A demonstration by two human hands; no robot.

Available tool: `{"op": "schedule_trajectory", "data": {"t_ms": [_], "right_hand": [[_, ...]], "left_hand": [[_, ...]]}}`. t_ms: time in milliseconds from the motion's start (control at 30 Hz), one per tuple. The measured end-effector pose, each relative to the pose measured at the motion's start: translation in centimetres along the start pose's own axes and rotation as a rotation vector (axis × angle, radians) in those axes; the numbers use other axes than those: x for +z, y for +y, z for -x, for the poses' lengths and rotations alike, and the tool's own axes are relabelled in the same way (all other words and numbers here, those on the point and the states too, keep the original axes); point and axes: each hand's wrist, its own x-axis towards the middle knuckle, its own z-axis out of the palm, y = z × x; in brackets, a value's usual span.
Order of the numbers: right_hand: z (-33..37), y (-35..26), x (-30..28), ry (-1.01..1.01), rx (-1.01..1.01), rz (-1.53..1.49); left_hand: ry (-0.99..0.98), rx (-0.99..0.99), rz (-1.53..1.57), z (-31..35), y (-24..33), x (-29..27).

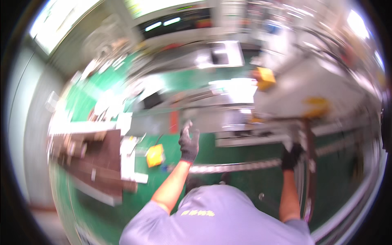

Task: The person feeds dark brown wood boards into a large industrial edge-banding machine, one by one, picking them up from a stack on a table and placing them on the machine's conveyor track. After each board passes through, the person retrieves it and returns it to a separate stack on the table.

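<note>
The whole view is smeared by motion. My left hand point(189, 143), in a dark glove with paler fingertips, is raised in the middle with its fingers partly spread. Nothing shows in its grasp. Just beyond it lies a flat grey surface with a red strip point(174, 121). My right hand point(291, 156), also in a dark glove, reaches forward beside a brown upright bar point(309, 163), near the edge of a large pale machine table point(294, 100). Blur hides its fingers, so whether it grips anything cannot be made out.
A yellow box-shaped object point(155, 155) is left of my left arm. A brown panelled cart or table point(98, 159) stands farther left. Another yellow block point(266, 79) sits on the machine table. A pale segmented strip point(237, 167) crosses in front of me above the green floor point(253, 185).
</note>
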Motion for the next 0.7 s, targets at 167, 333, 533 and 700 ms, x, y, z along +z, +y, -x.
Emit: {"op": "schedule_trajectory", "data": {"t_ms": [167, 333, 533, 700], "right_hand": [[9.8, -15.1, -9.1, -0.190, -0.368, 0.230], [12.1, -32.2, -10.3, -0.561, -0.712, -0.404], [17.4, -56.1, -16.3, -0.975, -1.120, -0.492], [22.8, -69.4, -18.1, -0.937, -1.331, -0.486]], "left_hand": [[0.873, -0.357, -0.651, 9.4, -10.5, -26.6], [1.343, -1.069, -0.370, 18.3, -19.1, -34.4], [1.440, -1.270, -0.077, 22.7, -26.2, -38.1], [0.933, -0.621, 0.955, 20.7, -20.1, -34.2]]}}
